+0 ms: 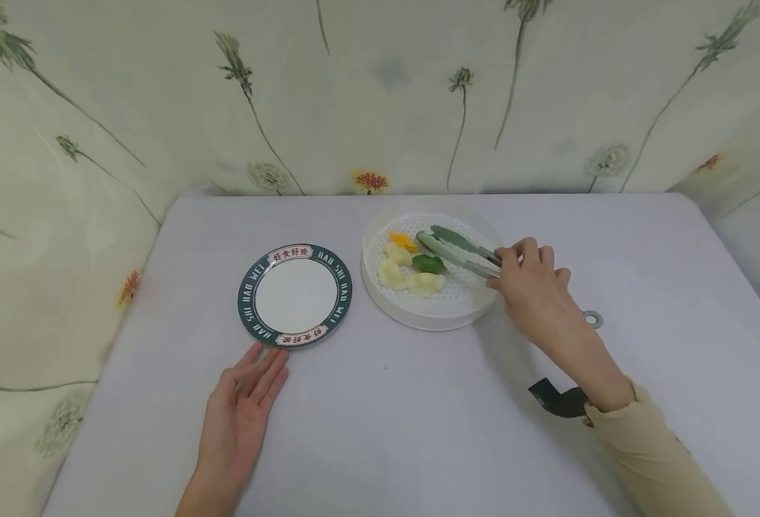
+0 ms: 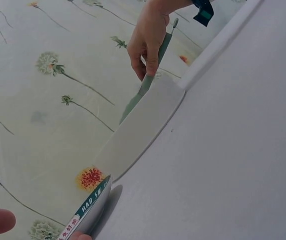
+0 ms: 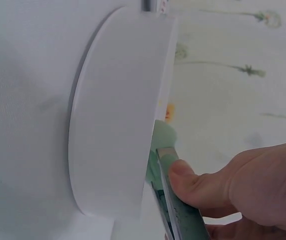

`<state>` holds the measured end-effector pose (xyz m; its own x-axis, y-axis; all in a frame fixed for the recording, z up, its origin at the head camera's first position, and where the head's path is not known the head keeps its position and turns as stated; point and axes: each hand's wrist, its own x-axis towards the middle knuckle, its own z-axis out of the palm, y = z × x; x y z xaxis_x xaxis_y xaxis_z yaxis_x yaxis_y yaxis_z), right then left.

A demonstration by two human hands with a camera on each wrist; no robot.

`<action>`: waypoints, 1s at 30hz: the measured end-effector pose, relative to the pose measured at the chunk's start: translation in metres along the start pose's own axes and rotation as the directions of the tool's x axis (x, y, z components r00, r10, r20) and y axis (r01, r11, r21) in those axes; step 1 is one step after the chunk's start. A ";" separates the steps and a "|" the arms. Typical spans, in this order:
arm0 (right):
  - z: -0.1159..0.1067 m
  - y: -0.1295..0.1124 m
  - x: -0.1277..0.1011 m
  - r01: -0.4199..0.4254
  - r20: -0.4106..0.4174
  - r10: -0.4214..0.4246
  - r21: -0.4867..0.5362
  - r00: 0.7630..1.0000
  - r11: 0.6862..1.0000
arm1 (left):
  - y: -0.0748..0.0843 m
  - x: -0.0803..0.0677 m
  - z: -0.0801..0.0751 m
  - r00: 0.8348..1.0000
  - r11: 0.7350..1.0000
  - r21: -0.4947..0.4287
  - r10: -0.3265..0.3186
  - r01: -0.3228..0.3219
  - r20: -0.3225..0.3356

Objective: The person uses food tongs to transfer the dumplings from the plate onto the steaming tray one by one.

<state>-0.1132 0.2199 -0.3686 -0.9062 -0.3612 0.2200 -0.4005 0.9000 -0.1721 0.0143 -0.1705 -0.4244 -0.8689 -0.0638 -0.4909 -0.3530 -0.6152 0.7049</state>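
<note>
My right hand point(image 1: 535, 287) grips a pair of green-tipped tongs point(image 1: 460, 251), thumb on one arm and fingers on the other. The tong tips reach over a round white steamer tray point(image 1: 432, 322) with a perforated base. In it lie several pale yellow dumplings point(image 1: 391, 274), a dark green piece point(image 1: 429, 264) and an orange piece point(image 1: 404, 241). In the right wrist view the tray's wall hides the tips of the tongs. My left hand point(image 1: 241, 416), palm up with fingers extended, has its fingertips at the near rim of a green-edged white plate point(image 1: 294, 343).
A black curved handle point(image 1: 557, 399) and a small grey ring point(image 1: 592, 319) show beside my right forearm, partly covered by it. A white cloth covers the table point(image 1: 367, 431). Behind it hangs a flowered curtain point(image 1: 354, 108).
</note>
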 end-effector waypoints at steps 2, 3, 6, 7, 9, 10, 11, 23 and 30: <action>-0.001 -0.001 -0.002 -0.007 0.002 0.006 0.011 1.000 1.000 | 0.000 -0.001 -0.001 1.000 1.000 0.007 0.004 -0.004 0.005; -0.001 -0.001 -0.003 -0.010 0.006 0.010 0.015 1.000 1.000 | 0.000 -0.001 -0.002 1.000 1.000 0.008 0.005 -0.005 0.006; -0.003 -0.003 -0.005 -0.019 0.010 0.019 0.025 1.000 1.000 | 0.002 -0.002 -0.003 1.000 1.000 0.016 0.006 -0.007 0.011; -0.004 -0.004 -0.006 -0.018 0.007 0.017 0.026 1.000 1.000 | 0.002 -0.002 -0.003 1.000 1.000 0.017 0.007 -0.007 0.012; -0.006 -0.006 -0.008 -0.004 -0.011 0.004 0.020 1.000 1.000 | 0.002 -0.002 -0.004 1.000 1.000 0.011 0.007 -0.007 0.014; -0.008 -0.007 -0.009 0.002 -0.019 -0.002 0.018 1.000 1.000 | 0.002 -0.002 -0.003 1.000 1.000 0.006 0.007 -0.007 0.016; -0.009 -0.009 -0.009 0.013 -0.031 -0.013 0.013 0.999 1.000 | 0.002 -0.001 -0.003 1.000 1.000 0.002 0.007 -0.007 0.016; -0.027 -0.048 -0.012 0.076 0.008 -0.076 0.012 0.997 0.997 | -0.001 0.000 0.001 1.000 1.000 -0.002 0.008 -0.008 -0.001; -0.020 -0.070 -0.011 0.078 0.089 -0.089 0.121 0.992 0.990 | -0.002 -0.001 0.001 1.000 1.000 0.002 0.012 -0.012 0.002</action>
<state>-0.0727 0.1654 -0.3392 -0.8756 -0.4597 0.1483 -0.4831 0.8330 -0.2696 0.0157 -0.1684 -0.4249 -0.8739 -0.0698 -0.4811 -0.3428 -0.6132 0.7116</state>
